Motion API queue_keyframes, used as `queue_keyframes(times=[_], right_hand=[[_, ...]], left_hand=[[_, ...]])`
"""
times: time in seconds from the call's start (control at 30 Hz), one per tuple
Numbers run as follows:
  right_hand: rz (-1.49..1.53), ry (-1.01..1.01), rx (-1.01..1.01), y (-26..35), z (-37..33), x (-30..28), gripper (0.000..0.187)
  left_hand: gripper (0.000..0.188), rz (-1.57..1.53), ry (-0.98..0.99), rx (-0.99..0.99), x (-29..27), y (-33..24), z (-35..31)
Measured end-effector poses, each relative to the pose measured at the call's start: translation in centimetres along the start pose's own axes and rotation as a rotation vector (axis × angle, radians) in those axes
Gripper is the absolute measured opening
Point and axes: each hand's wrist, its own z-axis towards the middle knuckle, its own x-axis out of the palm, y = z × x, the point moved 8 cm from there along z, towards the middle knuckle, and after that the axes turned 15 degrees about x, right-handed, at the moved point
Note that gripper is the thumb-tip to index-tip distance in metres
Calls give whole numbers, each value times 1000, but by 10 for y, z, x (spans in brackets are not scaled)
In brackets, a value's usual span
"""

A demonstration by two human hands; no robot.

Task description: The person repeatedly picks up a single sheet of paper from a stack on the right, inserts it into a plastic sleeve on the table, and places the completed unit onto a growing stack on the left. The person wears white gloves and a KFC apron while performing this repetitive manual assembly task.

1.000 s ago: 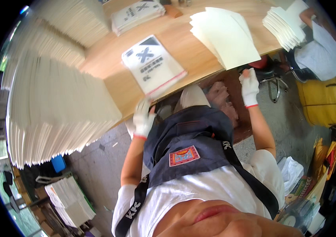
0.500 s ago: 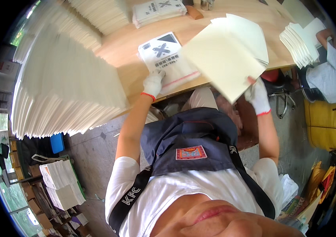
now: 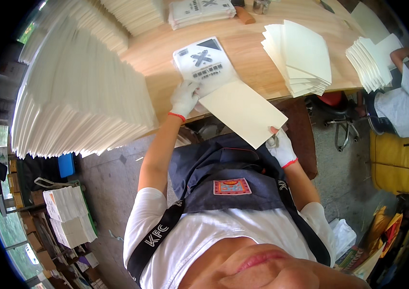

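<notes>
A cream-coloured sheet or thin pad of paper [image 3: 245, 114] is gripped at its near right corner by my right hand [image 3: 281, 148], in a white knit glove with a red cuff. Its far left end lies at the near end of a clear printed plastic bag [image 3: 203, 59]; whether it is inside cannot be told. My left hand [image 3: 184, 98], gloved alike, has its fingers curled at the bag's near left edge. The bag lies flat on the wooden table [image 3: 245, 62], its dark pencil-cross print facing up. To its right stands a fanned pile of cream pads [image 3: 305, 58].
Tall paper stacks [image 3: 79, 96] crowd the table's left side. At the back are a pile of printed bags [image 3: 200, 13], a brown block [image 3: 245, 16] and a glass jar [image 3: 261, 6]. On the right are another fanned pile [image 3: 368, 65] and a seated person [image 3: 402, 103].
My right hand has brought the cream paper left and nearer, from over the fanned pile to the bag's near end. My left hand stays at the bag's edge.
</notes>
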Motion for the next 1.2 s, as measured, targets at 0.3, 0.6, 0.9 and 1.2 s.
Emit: queue_keyframes(times=[0.3, 0.6, 0.9, 1.2], right_hand=[[144, -56, -70, -16, -4, 33, 14], [-74, -7, -50, -33, -38, 63, 10], [-217, 39, 50, -53, -24, 46, 21], [260, 238, 144, -73, 97, 93, 35]], left_hand=[[37, -410, -39, -4, -23, -13, 8], [46, -1479, -1124, -484, 77, -41, -52], [35, -2009, -246, -436, 171, -122, -76], [24, -1271, -363, -865, 202, -67, -126]])
